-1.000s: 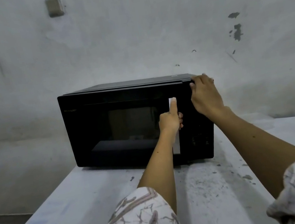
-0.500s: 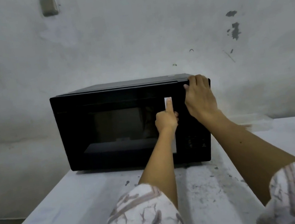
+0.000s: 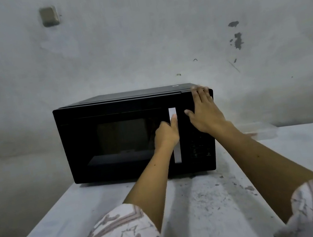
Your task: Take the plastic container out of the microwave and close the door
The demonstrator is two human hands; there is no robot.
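On the pale table [image 3: 47, 236] against the wall we see the black microwave [image 3: 114, 142], its door [image 3: 118, 145] shut. Our left hand [image 3: 165, 134] curls around the white vertical handle [image 3: 172, 113], thumb lying up along it. Our right hand [image 3: 205, 114] presses flat, fingers spread, on the upper right corner (holding nothing). We cannot make out the plastic container behind the dark window [image 3: 122, 136].
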